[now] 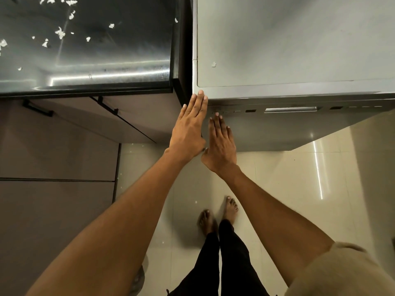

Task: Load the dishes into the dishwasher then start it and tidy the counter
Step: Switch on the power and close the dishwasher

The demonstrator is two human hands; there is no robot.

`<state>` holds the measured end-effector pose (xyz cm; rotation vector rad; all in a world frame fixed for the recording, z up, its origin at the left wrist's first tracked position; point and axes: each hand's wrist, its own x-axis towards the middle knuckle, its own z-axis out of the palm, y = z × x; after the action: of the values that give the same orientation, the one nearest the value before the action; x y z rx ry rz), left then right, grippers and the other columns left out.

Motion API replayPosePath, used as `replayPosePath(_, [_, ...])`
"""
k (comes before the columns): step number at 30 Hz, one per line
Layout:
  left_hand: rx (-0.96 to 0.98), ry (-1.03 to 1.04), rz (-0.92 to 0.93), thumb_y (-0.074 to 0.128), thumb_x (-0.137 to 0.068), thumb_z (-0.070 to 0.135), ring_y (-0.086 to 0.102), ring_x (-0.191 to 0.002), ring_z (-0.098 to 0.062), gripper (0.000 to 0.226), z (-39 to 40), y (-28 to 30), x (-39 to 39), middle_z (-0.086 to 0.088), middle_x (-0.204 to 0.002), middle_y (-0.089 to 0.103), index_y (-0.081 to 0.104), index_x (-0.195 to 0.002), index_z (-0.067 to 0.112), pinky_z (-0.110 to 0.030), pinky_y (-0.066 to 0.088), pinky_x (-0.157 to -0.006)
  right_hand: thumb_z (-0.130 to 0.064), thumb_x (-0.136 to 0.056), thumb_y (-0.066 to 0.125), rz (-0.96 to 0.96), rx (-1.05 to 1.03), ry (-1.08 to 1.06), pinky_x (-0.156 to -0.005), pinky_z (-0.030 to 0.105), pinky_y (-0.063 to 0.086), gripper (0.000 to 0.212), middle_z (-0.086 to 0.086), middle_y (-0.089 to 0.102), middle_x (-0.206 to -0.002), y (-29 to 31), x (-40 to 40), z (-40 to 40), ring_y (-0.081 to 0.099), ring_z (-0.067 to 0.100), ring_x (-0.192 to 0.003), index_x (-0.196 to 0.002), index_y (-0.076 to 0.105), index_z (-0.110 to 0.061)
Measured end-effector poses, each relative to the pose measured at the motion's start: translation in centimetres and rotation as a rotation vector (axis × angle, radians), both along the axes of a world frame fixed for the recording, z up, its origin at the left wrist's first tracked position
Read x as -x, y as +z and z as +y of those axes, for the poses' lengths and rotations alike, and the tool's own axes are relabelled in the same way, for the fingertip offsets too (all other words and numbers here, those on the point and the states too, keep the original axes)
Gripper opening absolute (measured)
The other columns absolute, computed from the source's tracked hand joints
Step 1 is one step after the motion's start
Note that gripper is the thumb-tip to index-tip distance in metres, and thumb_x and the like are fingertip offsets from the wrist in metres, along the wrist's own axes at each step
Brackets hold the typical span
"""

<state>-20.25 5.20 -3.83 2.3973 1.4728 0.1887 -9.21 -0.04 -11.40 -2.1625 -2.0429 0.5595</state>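
Dishwasher (288, 50) is the grey freestanding box on the right, door looks closed, standing right beside the dark tabletop (85, 50) with only a thin gap between them. Looks like we're at the "start it" step: left hand (189, 127) lies flat, fingers straight and together, on the front top corner, and right hand (220, 142) is flat too, fingertips up at the left end of the control strip (277, 109). Neither grip is holding anything. I'd guess the next move is one fingertip on the right button, can't read which. The tabletop has white scraps (61, 33) scattered on it, so tidying isn't done. Glossy pale tile floor (288, 178), brown cabinet fronts (64, 146) with black handles on the left
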Motion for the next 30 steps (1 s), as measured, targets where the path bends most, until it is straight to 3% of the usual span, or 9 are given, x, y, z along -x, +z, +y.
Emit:
replayPosePath(9, [-0.007,0.013,-0.037,0.058,-0.079,0.002,-0.009,-0.154,-0.019,0.097,-0.3,0.1,-0.3,-0.006,-0.167,-0.004,0.004,-0.159,0.009,-0.039,0.006,-0.126,-0.058,-0.091,0.057,-0.002,0.047,-0.046,-0.126,0.041,-0.004,0.109,0.013,-0.021,-0.166,-0.4,1.4,0.6,-0.018,0.024,-0.154,-0.159,-0.011,-0.007])
replayPosePath(20, [-0.003,0.028,0.007,0.061,-0.069,-0.004,-0.01,-0.153,-0.02,0.109,-0.3,0.3,-0.6,-0.006,-0.167,-0.006,0.002,-0.159,0.009,-0.036,0.004,-0.126,-0.035,-0.083,0.065,0.001,0.048,-0.03,-0.127,0.042,0.002,0.111,0.013,-0.017,-0.167,0.6,-0.3,-0.8,-0.015,0.025,-0.155,-0.159,-0.009,-0.006])
replayPosePath(30, [-0.018,0.031,0.022,0.064,-0.07,-0.005,-0.009,-0.153,-0.021,0.11,-0.4,0.1,-0.7,-0.006,-0.167,-0.006,0.001,-0.159,0.009,-0.035,0.003,-0.126,-0.028,-0.082,0.066,0.024,0.023,-0.068,-0.127,0.044,0.004,0.109,0.012,-0.013,-0.168,0.9,-1.7,-0.6,-0.012,0.025,-0.155,-0.159,-0.007,-0.005])
